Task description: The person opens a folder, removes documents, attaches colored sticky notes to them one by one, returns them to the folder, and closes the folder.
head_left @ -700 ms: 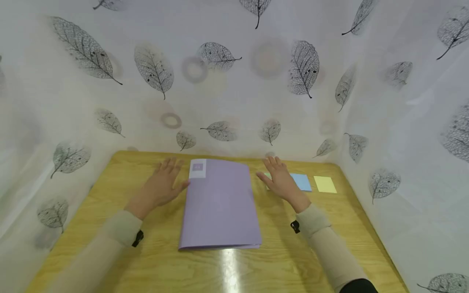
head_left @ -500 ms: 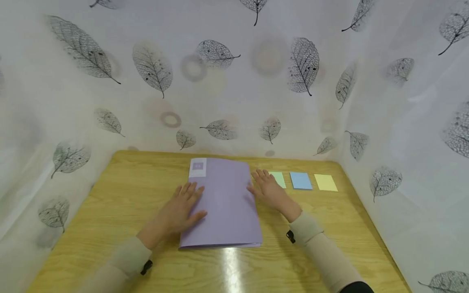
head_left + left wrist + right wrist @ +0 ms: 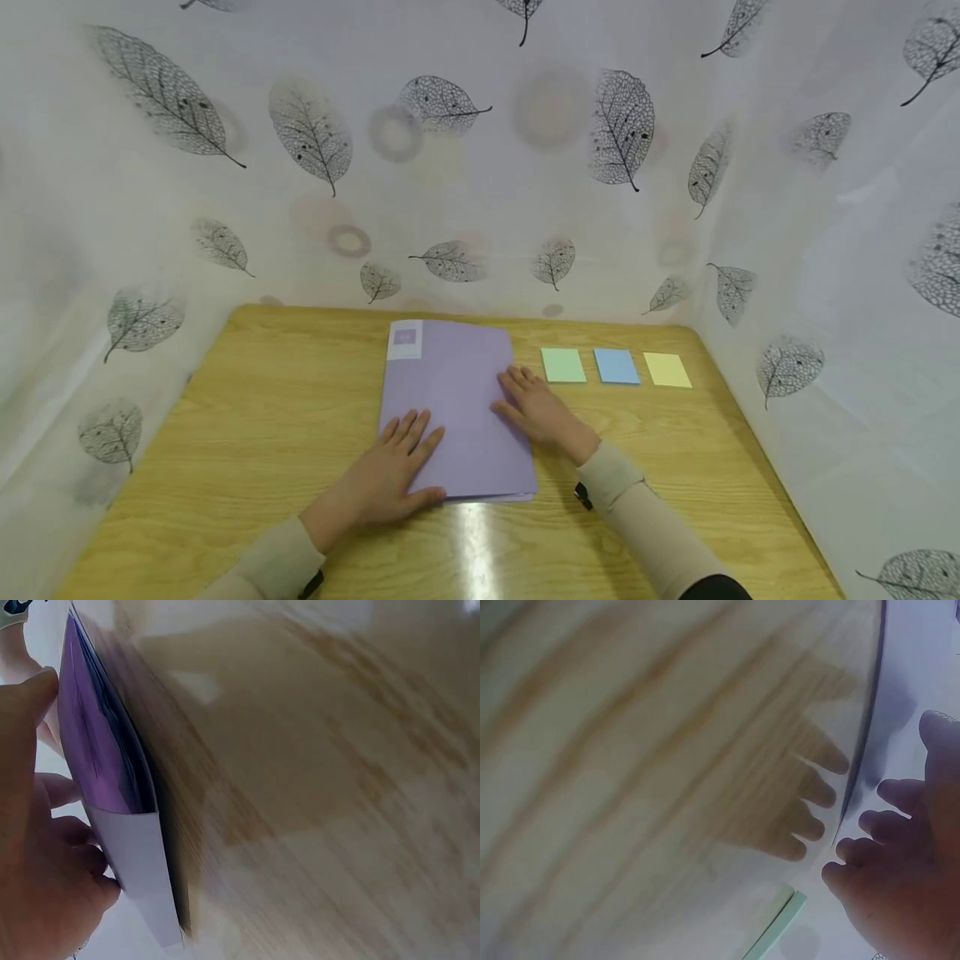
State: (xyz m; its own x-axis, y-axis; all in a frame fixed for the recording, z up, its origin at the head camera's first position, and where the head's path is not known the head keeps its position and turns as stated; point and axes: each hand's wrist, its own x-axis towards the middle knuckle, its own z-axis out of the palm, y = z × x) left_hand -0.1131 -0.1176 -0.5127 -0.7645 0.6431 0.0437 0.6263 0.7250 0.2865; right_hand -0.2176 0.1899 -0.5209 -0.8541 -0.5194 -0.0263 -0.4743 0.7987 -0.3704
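The left hand point(image 3: 387, 478) hides 1 corner of the folder point(image 3: 459, 400); the label point(image 3: 405, 339) is too small to read.

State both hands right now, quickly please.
Left hand: open, lying on the purple folder's lower left corner.
Right hand: open, over the folder's right edge; whether it touches can't be told.

The left hand point(image 3: 384, 479) has moved to the purple folder's point(image 3: 465, 417) near left corner. The right hand point(image 3: 542, 414) has moved left, so the whole green note point(image 3: 563, 365) shows.
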